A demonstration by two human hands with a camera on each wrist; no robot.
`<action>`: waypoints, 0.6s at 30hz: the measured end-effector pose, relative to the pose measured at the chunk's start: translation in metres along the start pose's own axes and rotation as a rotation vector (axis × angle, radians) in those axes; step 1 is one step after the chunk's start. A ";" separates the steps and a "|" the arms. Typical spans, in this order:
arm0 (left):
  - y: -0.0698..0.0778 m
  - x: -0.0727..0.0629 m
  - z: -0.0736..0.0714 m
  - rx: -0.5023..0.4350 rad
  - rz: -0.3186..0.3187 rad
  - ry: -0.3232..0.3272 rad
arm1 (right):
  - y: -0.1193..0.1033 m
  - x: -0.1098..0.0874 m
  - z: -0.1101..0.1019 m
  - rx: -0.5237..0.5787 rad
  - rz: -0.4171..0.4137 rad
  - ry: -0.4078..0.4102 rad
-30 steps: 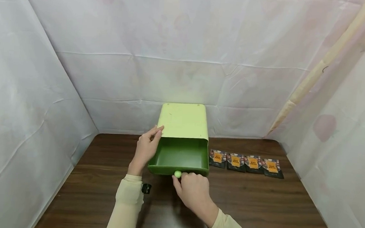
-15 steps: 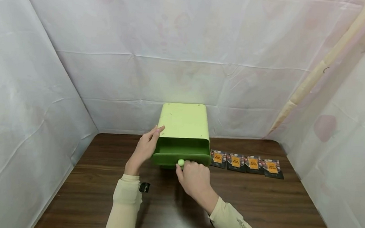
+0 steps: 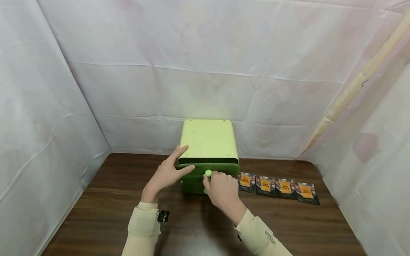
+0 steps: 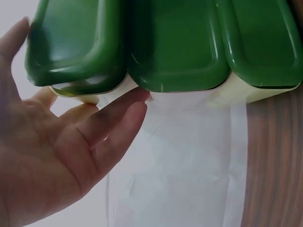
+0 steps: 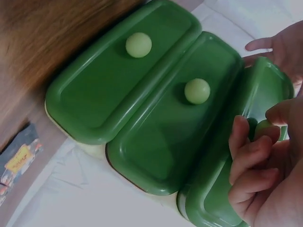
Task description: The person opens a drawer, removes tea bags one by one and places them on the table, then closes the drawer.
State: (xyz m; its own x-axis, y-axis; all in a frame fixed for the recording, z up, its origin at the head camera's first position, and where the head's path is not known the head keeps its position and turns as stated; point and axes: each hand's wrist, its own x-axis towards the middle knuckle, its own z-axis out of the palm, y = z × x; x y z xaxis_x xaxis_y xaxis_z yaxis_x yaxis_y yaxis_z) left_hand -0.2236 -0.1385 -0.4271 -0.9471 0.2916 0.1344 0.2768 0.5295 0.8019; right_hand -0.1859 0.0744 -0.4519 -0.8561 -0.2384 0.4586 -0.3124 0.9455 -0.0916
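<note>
A light green cabinet (image 3: 209, 138) with dark green drawers stands at the back middle of the table. Its top drawer (image 3: 228, 169) sticks out slightly, leaving a narrow dark gap under the cabinet's top. My right hand (image 3: 223, 190) pinches that drawer's round pale green knob (image 3: 208, 172) with curled fingers. On the left side of the cabinet rests my left hand (image 3: 166, 175), fingers spread, index finger on the top edge and thumb stretched toward the drawer front. Below, the middle drawer (image 5: 175, 132) and bottom drawer (image 5: 113, 90) sit flush, each with a round knob.
Several dark packets with orange labels (image 3: 266, 186) lie in a row right of the cabinet on the brown wooden table (image 3: 114, 201). White sheeting (image 3: 207, 92) hangs behind and along both sides. A pale pole (image 3: 346, 94) slants down the back right corner.
The top drawer has slid back into the cabinet, from well out to nearly in, with my right hand following on its knob. My left thumb has spread away from the index finger toward the drawer front.
</note>
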 end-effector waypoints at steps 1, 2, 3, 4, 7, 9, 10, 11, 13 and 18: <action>0.000 0.000 0.001 0.005 0.001 0.005 | 0.001 0.002 0.001 -0.007 -0.003 0.002; 0.000 0.000 0.001 0.010 0.002 0.008 | 0.003 0.004 0.002 -0.014 -0.007 0.005; -0.001 0.000 0.002 0.013 0.004 0.012 | 0.004 0.006 0.003 -0.017 -0.010 0.006; -0.001 0.000 0.002 0.016 0.006 0.016 | 0.005 0.007 0.004 -0.016 -0.010 0.006; -0.003 0.001 0.003 0.027 0.004 0.029 | 0.007 0.010 0.005 -0.002 -0.004 -0.009; -0.004 0.002 0.004 0.027 0.010 0.034 | 0.007 0.011 0.005 0.011 0.007 -0.026; -0.004 0.002 0.004 0.029 0.013 0.036 | 0.007 0.012 0.005 0.019 0.015 -0.034; -0.004 0.002 0.004 0.033 0.014 0.038 | 0.007 0.012 0.005 0.026 0.022 -0.041; -0.003 0.002 0.005 0.041 0.021 0.049 | 0.007 0.013 0.006 0.041 0.034 -0.051; -0.002 0.004 0.006 0.082 0.034 0.085 | 0.008 0.011 0.008 0.079 0.057 -0.054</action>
State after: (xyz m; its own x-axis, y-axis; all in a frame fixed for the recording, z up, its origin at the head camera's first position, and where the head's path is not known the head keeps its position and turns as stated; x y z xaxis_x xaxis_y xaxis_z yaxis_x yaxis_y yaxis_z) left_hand -0.2266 -0.1333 -0.4318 -0.9462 0.2438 0.2127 0.3184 0.5851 0.7458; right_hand -0.2007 0.0780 -0.4546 -0.8937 -0.1988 0.4023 -0.2924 0.9380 -0.1860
